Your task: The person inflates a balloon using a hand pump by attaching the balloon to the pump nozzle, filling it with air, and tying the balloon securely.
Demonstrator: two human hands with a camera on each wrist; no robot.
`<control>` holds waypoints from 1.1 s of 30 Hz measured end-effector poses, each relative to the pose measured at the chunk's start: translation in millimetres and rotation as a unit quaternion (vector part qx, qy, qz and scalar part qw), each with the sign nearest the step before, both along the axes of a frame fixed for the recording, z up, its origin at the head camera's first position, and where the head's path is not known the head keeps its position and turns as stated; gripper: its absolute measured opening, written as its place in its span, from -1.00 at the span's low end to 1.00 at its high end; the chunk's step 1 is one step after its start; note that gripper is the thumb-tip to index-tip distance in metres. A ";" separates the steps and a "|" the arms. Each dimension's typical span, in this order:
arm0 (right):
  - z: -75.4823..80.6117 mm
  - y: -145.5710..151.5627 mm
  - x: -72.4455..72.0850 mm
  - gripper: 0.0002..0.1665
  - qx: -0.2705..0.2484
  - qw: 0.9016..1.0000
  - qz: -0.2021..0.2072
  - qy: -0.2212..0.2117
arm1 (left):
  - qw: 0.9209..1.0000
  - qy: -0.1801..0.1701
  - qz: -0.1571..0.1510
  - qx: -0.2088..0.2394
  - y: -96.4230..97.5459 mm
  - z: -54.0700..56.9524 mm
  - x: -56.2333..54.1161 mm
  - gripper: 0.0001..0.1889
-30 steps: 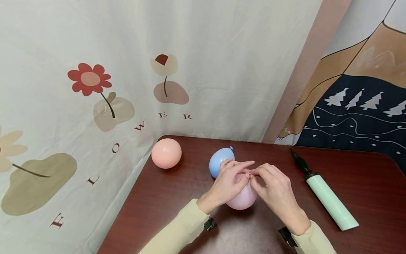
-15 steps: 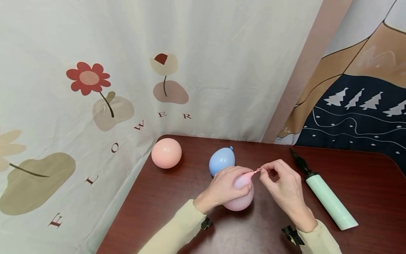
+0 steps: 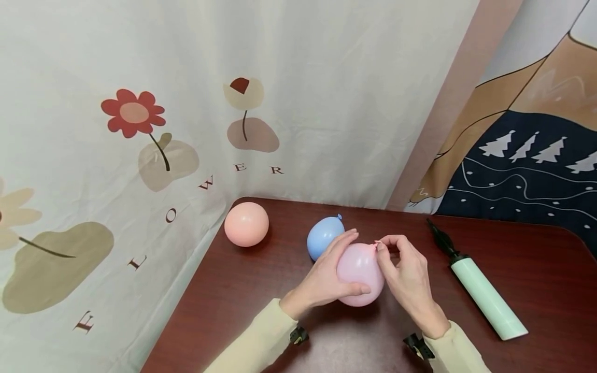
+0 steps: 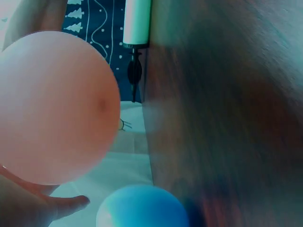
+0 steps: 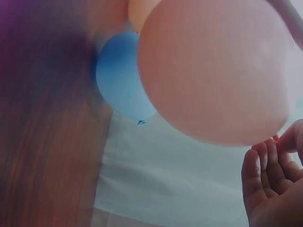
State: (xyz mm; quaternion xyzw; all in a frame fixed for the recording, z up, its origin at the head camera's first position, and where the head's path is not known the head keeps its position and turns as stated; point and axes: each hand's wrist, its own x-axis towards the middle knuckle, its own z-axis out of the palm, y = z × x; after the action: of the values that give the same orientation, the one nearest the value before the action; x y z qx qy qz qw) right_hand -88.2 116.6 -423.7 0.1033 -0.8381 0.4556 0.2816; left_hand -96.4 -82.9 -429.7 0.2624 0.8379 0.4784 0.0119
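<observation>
A pink balloon, blown up and round, is between the two hands over the table. My left hand holds its left side, thumb across the front and fingers spread behind. With thumb and forefinger, my right hand pinches the balloon's neck at the upper right. In the right wrist view the balloon stands clear of the table, and a small bit of the neck shows at the fingertips. Just behind the left hand lies a blue balloon with a knotted end.
A peach balloon rests at the table's far left corner. On the right lies a mint-green hand pump with a black nozzle. A printed curtain hangs along the back of the brown table.
The left hand has opened out from around the balloon's neck to its side. The right hand drew the neck out to the right, then came back close against the balloon.
</observation>
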 end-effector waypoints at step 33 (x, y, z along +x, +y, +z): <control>-13.6 46.1 7.6 -0.66 0.053 0.995 0.006 -0.086 | 0.935 0.055 0.317 -0.148 -120.6 -1.7 -32.7 -0.07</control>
State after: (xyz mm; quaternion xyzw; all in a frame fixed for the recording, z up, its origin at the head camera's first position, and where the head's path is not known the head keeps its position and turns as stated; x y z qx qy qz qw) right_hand -80.6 162.7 -437.3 0.0835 -0.8815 0.4194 0.2004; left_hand -129.1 -203.5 -431.4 0.0046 0.9383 0.3125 -0.1480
